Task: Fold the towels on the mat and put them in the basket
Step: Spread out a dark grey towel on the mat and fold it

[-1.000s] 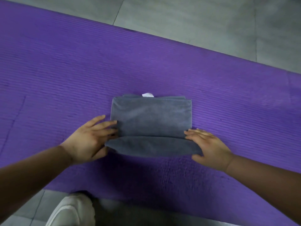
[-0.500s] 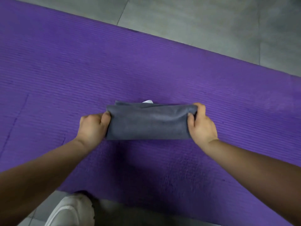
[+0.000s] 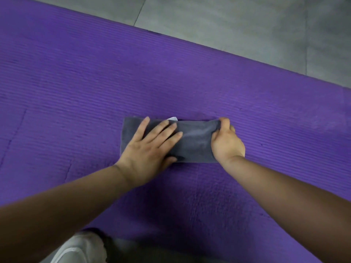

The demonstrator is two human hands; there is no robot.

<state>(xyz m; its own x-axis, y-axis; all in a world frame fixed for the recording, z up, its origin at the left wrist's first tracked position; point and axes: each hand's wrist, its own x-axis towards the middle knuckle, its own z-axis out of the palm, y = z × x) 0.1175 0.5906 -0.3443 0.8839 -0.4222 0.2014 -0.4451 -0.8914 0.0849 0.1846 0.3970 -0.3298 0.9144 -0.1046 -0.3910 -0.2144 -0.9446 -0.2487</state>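
Looking down, we lose a good part of the grey towel (image 3: 195, 141) under the two hands. The left hand (image 3: 150, 149) lies flat on the towel's left half, fingers straight and spread, pressing down, and it covers the cloth there all the way to the near edge. Over on the other side, the right hand (image 3: 227, 143) grips the towel's right end. Its thumb is on top and the rest of its fingers are curled out of our sight, so we cannot tell how far they reach under.

The towel sits folded into a narrow band on the purple mat (image 3: 95, 82), about mid-frame, its long side running left to right. At its far edge we catch just the tip of a white tag (image 3: 172, 118); the rest is tucked into the folds. Both forearms run off the bottom of the view. A white shoe (image 3: 79, 249) is cut off at the lower edge. Grey floor tiles (image 3: 228, 25) show beyond the mat's far edge.
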